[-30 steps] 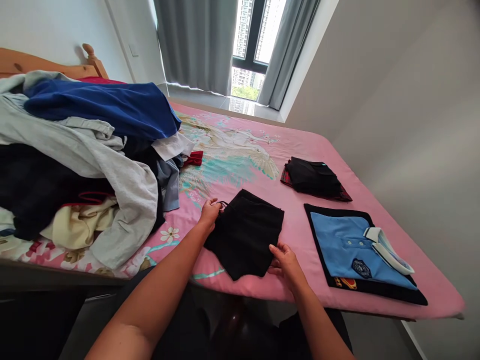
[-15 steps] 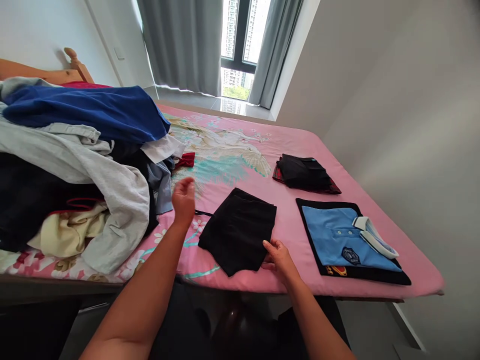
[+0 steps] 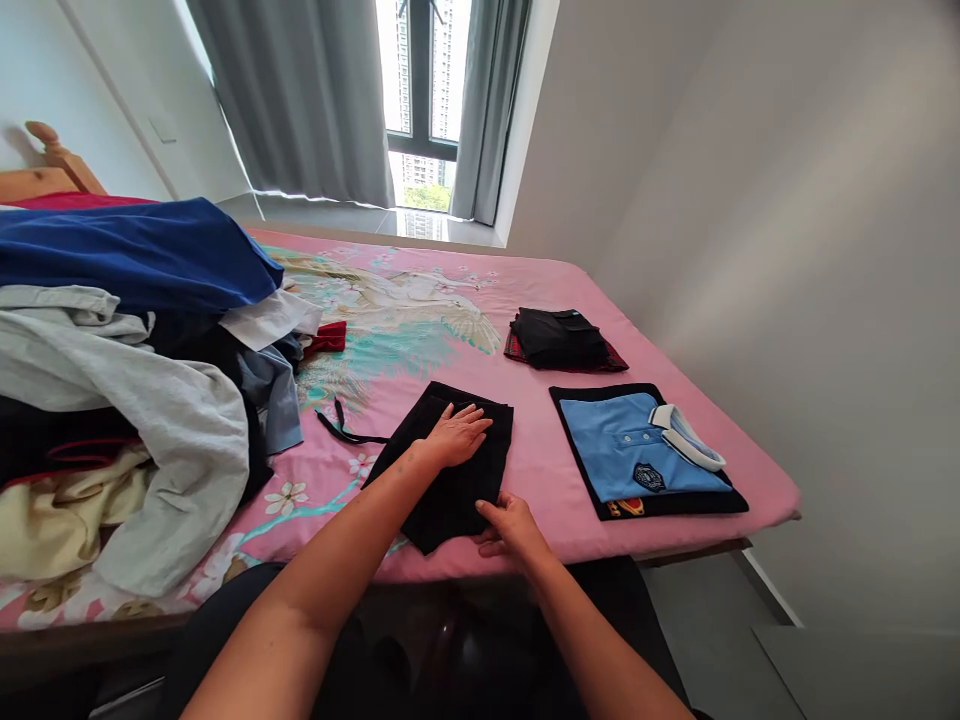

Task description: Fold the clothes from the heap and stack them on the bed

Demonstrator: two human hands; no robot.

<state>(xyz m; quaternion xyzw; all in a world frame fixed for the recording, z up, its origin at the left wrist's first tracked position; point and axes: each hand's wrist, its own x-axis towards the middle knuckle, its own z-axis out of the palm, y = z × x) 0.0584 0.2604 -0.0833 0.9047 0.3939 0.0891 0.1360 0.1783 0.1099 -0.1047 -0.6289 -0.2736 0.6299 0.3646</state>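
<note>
A folded black garment [image 3: 450, 500] lies on the bed near its front edge; its exact kind cannot be made out. From its left side a thin black cord [image 3: 351, 436] trails over the sheet. My left hand [image 3: 457, 436] rests flat on the garment's upper part, palm down with fingers stretched out. At the lower right corner, my right hand [image 3: 513, 528] pinches the garment's edge, thumb on top and the other fingers partly hidden below.
Left on the pink bedsheet [image 3: 420, 368] is a heap of loose clothes [image 3: 180, 400]. To the right lie a folded light-blue polo shirt [image 3: 622, 450] on black cloth and, farther back, a stack of folded dark clothes [image 3: 562, 338]. A wall [image 3: 720, 300] stands beyond the bed's right side.
My left hand has moved right from beside the cord onto the black garment and flattened there. The cord now lies curled on the sheet. My right hand keeps the corner. The view has shifted right.
</note>
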